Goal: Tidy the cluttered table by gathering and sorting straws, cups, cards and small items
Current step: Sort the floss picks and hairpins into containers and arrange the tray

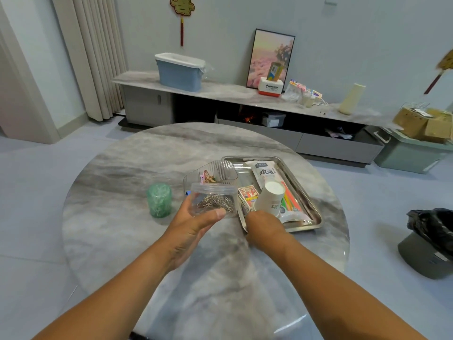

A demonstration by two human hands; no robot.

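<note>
My left hand (pixel 193 225) grips a clear lidded jar (pixel 213 201) of metal paper clips just above the round marble table (pixel 137 158). Behind the jar stands a clear ribbed organiser (pixel 215 170) holding a few clips. A green translucent jar (pixel 159 200) stands to the left. My right hand (pixel 264 228) is curled at the front left corner of the steel tray (pixel 310 212), right below a white paper cup (pixel 270 197); its fingers are hidden. In the tray lie a card deck (pixel 247 196), a white straw packet (pixel 264 171) and coloured straws (pixel 290 201).
A grey bin with a black bag (pixel 431 241) stands on the floor at the right. Beyond the table runs a low TV cabinet (pixel 245 94) carrying a blue tub (pixel 180 72), a framed picture and boxes. A green storage box (pixel 411 155) sits far right.
</note>
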